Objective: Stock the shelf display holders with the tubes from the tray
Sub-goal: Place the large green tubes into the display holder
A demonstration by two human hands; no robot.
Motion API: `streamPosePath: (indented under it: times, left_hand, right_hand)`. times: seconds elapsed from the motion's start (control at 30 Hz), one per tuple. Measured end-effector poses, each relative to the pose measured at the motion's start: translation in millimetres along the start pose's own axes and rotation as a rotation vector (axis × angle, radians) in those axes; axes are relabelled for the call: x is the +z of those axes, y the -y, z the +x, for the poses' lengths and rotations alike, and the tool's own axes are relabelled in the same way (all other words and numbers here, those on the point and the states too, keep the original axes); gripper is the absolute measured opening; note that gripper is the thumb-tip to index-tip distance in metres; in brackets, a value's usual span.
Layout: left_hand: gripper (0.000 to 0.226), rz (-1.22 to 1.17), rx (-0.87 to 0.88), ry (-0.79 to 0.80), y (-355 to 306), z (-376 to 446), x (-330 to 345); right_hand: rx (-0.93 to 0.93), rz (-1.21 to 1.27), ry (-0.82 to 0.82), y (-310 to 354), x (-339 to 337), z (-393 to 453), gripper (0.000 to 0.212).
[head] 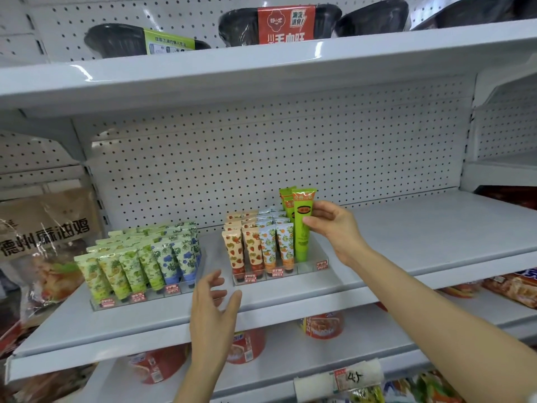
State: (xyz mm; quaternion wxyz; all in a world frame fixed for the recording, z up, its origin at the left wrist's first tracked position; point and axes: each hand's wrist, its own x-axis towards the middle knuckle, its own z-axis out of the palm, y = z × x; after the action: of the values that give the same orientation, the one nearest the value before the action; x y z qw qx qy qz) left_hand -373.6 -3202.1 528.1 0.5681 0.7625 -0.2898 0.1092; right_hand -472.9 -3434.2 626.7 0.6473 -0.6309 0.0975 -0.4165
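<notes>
White metal shelf (406,228) with pegboard back spans the view; both hands reach in over its front edge.

Two clear display holders sit on the shelf. Left display holder (180,289), just beyond and to the left of the left hand: full rows of upright green-patterned tubes (116,271), with blue-flowered tubes (174,263) in its right-hand rows. Right display holder (308,267), between the two hands and just below the right one: strawberry tubes (236,251) in its left rows, orange-print tubes (276,245) in the middle, bright green tubes at its right end.

Right hand (331,225): thumb and fingers pinched on the front bright green tube (302,228), holding it upright, cap down in the front right slot of that holder. A second bright green tube (286,202) stands directly behind it, touching.

Left hand (212,309): empty, fingers spread wide and loosely curled, hovering at the shelf's front edge, below the gap between the two holders, touching nothing.

Above the hands: upper shelf with black bowls (116,40) in printed sleeves. Far left of the left hand: brown bagged food (43,237). Below both hands: lower shelf with red-labelled tubs (247,344).

No tray of tubes in view.
</notes>
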Motion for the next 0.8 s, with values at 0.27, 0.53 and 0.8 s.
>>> streamPosePath:
  times: [0.27,0.53,0.8]
  left_hand:
    - [0.044,0.065,0.034,0.011,0,1,-2]
    - [0.044,0.144,0.042,0.007,9,-1,-23]
    - [0.042,0.212,0.056,-0.031,23,-1,-53]
  right_hand:
    - [0.054,-0.1,0.01,-19,-1,0,0.028]
    - [0.005,-0.138,0.015,-24,-3,-4,0.028]
    - [-0.01,-0.27,-0.101,-39,-7,-15,0.027]
